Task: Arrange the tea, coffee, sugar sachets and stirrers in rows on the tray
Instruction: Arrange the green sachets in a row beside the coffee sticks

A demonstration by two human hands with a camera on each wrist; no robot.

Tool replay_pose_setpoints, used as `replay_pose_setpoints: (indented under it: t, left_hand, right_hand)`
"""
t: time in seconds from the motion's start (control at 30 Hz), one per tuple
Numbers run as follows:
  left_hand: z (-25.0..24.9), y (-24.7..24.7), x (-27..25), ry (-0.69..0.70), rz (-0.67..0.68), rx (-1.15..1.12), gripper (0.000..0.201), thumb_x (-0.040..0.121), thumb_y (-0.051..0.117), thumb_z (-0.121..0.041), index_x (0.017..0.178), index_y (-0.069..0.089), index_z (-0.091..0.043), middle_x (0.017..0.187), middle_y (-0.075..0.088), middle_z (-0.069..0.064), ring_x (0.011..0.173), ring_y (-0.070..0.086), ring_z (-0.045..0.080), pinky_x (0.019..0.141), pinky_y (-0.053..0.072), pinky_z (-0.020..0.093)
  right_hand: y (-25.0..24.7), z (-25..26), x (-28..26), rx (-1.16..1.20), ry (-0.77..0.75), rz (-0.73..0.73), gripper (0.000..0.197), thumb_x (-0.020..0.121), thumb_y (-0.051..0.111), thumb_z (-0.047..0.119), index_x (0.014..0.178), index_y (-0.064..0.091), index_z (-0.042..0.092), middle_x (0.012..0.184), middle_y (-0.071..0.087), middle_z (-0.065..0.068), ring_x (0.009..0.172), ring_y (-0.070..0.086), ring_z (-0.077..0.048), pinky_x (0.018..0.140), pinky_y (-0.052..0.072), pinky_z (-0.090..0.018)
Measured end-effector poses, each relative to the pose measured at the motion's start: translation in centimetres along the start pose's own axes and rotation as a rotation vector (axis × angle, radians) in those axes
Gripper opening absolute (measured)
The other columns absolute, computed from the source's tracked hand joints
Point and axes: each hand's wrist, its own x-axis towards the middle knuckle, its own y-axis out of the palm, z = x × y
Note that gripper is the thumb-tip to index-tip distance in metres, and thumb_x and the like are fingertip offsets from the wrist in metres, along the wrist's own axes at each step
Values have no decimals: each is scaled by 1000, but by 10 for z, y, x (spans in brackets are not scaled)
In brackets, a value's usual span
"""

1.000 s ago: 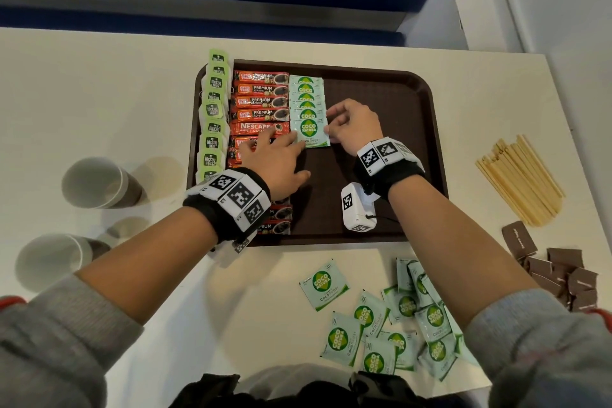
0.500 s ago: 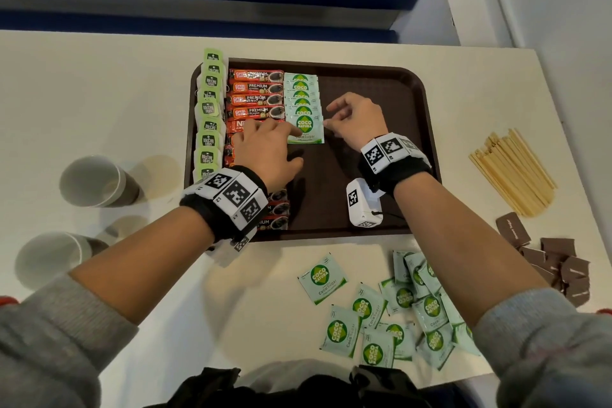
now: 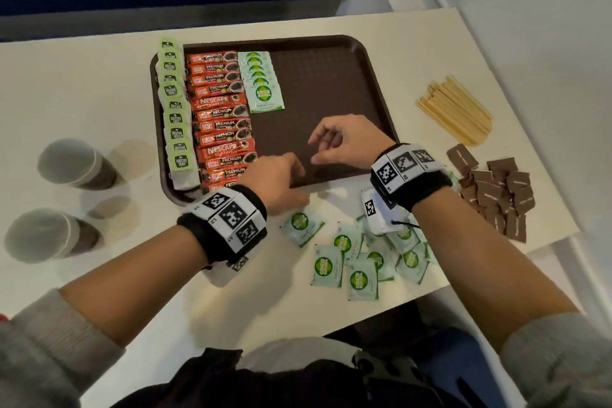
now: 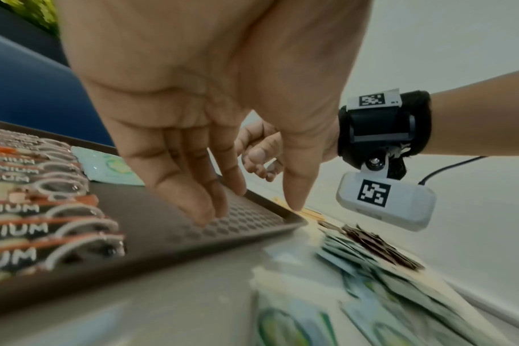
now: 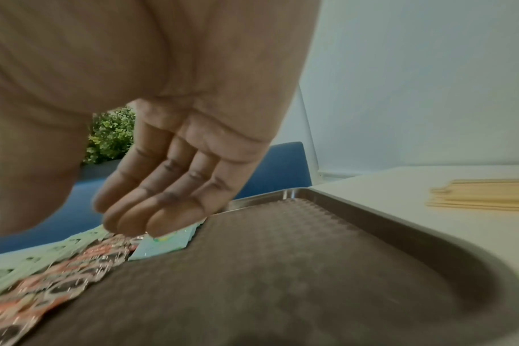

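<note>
A brown tray (image 3: 331, 53) holds a row of green-tagged tea bags (image 3: 174, 116), a row of orange coffee sticks (image 3: 222, 122) and a short row of pale green sugar sachets (image 3: 261, 83). More loose green sugar sachets (image 3: 357, 262) lie on the table in front of the tray. My left hand (image 3: 281, 175) hangs empty over the tray's near edge, fingers loosely curled (image 4: 205, 206). My right hand (image 3: 344, 146) hovers over the bare tray floor, empty and relaxed (image 5: 163, 201). Wooden stirrers (image 3: 457, 109) lie right of the tray.
Two paper cups (image 3: 73, 162) (image 3: 46, 235) stand at the left of the table. A pile of brown sachets (image 3: 496, 189) lies at the right near the table edge. The tray's right half (image 5: 311, 257) is bare. A wall runs along the right.
Both hands have left the last green sachet in the row and drawn back toward me, to the tray's near edge. The head view has shifted too.
</note>
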Motion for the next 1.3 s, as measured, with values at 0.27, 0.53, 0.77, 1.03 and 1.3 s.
replay_pose_setpoints:
  t: [0.27, 0.53, 0.77, 1.03, 1.3]
  left_hand:
    - [-15, 64, -29, -81, 127, 189, 99, 62, 77, -59, 142, 29, -23, 139, 33, 6, 130, 29, 29, 102, 38, 43]
    - [-35, 104, -47, -115, 76, 272, 116, 54, 77, -67, 145, 14, -32, 145, 23, 5, 132, 23, 30, 99, 38, 48]
    - [-46, 115, -44, -87, 8, 174, 108, 61, 84, -47, 145, 18, -30, 139, 27, 6, 126, 28, 30, 92, 45, 44]
    - [-47, 112, -25, -50, 5, 96, 76, 71, 79, -34, 135, 40, -24, 125, 38, 8, 111, 46, 31, 93, 46, 43]
    - [-46, 107, -13, -131, 7, -23, 57, 76, 76, -32, 119, 45, -11, 120, 42, 11, 106, 52, 31, 88, 44, 38]
  right_hand:
    - [30, -33, -75, -269, 101, 217, 70, 60, 86, 39, 119, 55, 23, 116, 52, 3, 104, 46, -10, 91, 40, -26]
    - [48, -71, -124, -679, 241, 272, 143, 45, 85, 59, 149, -8, 28, 158, -13, -10, 145, -11, -35, 118, 4, -51]
    - [64, -81, -128, -631, 252, 131, 143, 47, 87, 53, 149, -9, 22, 158, -8, -11, 146, -4, -34, 117, 12, -50]
    - [53, -86, -115, -422, 168, 60, 116, 60, 86, 41, 147, 17, 10, 147, 24, -11, 135, 19, -29, 114, 21, -37]
    - [48, -92, -111, -456, 165, 25, 107, 60, 84, 46, 145, 26, 20, 137, 33, -6, 126, 31, -28, 105, 33, -44]
